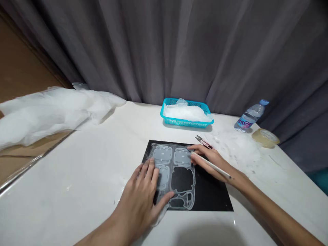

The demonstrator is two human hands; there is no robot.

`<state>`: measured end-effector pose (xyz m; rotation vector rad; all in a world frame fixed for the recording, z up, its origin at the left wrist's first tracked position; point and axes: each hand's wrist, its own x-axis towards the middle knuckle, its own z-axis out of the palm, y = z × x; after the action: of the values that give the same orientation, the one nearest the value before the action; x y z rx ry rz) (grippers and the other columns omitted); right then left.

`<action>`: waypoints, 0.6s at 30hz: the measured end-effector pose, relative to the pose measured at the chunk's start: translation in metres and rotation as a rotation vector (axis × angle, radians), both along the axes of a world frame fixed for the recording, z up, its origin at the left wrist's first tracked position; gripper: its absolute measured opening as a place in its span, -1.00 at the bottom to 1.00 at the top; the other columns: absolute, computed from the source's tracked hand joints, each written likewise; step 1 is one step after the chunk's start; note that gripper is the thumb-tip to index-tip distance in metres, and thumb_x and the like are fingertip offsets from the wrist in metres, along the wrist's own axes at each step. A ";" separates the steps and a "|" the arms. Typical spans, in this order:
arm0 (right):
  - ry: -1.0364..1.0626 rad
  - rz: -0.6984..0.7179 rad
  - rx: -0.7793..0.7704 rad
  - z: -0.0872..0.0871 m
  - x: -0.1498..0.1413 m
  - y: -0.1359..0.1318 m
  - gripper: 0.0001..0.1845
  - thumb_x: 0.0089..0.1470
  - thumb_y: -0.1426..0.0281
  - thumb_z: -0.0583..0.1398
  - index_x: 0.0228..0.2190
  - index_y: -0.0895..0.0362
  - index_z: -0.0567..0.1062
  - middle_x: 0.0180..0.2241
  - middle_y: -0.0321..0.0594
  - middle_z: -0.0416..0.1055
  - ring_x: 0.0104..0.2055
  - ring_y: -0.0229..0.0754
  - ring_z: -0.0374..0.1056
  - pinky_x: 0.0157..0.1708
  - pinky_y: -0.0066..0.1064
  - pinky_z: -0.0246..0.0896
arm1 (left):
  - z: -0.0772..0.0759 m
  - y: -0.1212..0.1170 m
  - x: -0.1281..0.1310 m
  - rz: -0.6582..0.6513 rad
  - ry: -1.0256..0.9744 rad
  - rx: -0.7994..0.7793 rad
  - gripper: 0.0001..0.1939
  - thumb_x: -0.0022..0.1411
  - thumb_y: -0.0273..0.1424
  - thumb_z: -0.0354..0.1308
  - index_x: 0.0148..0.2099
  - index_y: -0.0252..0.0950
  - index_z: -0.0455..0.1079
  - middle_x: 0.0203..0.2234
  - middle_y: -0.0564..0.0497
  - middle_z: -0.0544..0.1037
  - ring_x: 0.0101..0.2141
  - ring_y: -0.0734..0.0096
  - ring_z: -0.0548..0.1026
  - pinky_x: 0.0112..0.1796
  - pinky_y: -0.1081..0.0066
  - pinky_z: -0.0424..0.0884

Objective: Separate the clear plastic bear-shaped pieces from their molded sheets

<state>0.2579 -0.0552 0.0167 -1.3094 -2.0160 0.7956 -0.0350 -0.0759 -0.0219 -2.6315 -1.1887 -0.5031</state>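
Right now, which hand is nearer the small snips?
Right. The right hand is just beside the snips; the left hand rests farther off, on the translucent sheet.

You've got a heavy dark grey curtain [174,51] right behind the tabletop [64,205], hanging in deep folds along its far edge and on past the far right corner; your top's white and glossy, so the light leaves small bright spots [68,188] on it; beyond the far left corner you've a brown panel [20,51]; some teal thing [319,179] peeks past the right edge.
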 end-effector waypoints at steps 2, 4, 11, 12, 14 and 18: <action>0.046 0.023 -0.108 -0.001 0.002 -0.013 -0.74 0.42 0.21 0.11 0.03 0.03 0.45 -0.26 -0.27 0.61 -0.23 -0.16 0.55 -0.16 -0.32 0.40 | 0.003 -0.004 -0.004 0.011 -0.010 0.006 -0.23 0.39 0.20 -0.08 -0.01 -0.45 0.53 0.09 -0.51 0.53 0.13 -0.35 0.45 0.11 -0.16 0.31; 0.055 0.042 -0.134 -0.003 0.003 -0.017 -0.78 0.41 0.20 0.14 -0.07 0.05 0.48 -0.24 -0.25 0.61 -0.22 -0.16 0.54 -0.15 -0.32 0.40 | 0.011 -0.001 -0.005 -0.007 -0.034 -0.025 -0.25 0.38 0.23 -0.10 -0.05 -0.38 0.53 -0.01 -0.42 0.57 0.06 -0.29 0.47 0.07 -0.15 0.34; 0.051 0.136 0.025 -0.014 0.003 -0.010 -0.83 0.35 0.23 0.22 -0.19 0.03 0.58 -0.13 -0.18 0.56 -0.03 -0.08 0.46 0.04 -0.21 0.35 | 0.031 0.038 0.017 -0.304 -0.025 -0.182 -0.68 0.55 -0.23 -0.03 0.01 -0.32 0.47 0.03 -0.22 0.56 0.00 0.01 0.52 0.00 0.10 0.43; 0.074 0.140 0.019 -0.016 0.002 -0.010 -0.84 0.35 0.23 0.23 -0.18 0.02 0.58 -0.12 -0.18 0.56 -0.02 -0.09 0.46 0.04 -0.21 0.35 | 0.030 0.040 0.019 -0.355 -0.027 -0.203 -0.71 0.54 -0.28 -0.01 0.04 -0.31 0.47 0.03 -0.19 0.57 0.00 0.05 0.54 0.00 0.14 0.43; 0.103 0.145 0.008 -0.020 0.001 -0.010 -0.85 0.34 0.25 0.23 -0.17 0.02 0.59 -0.13 -0.19 0.56 -0.03 -0.10 0.46 0.04 -0.22 0.36 | 0.025 0.042 0.021 -0.402 -0.044 -0.237 -0.72 0.53 -0.30 0.03 0.11 -0.27 0.48 0.01 -0.15 0.60 -0.02 0.08 0.57 -0.01 0.16 0.43; 0.083 0.165 0.011 -0.023 -0.002 -0.011 -0.83 0.35 0.24 0.23 -0.16 0.01 0.61 -0.15 -0.18 0.59 -0.05 -0.08 0.47 0.04 -0.20 0.38 | 0.018 0.037 0.022 -0.400 -0.114 -0.286 -0.70 0.51 -0.32 0.06 0.15 -0.23 0.52 -0.01 -0.14 0.64 0.01 0.02 0.58 -0.02 0.14 0.44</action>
<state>0.2563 -0.0663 -0.0066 -1.0959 -2.0787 0.8977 -0.0135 -0.0391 -0.0038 -3.1476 -0.8081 -0.5950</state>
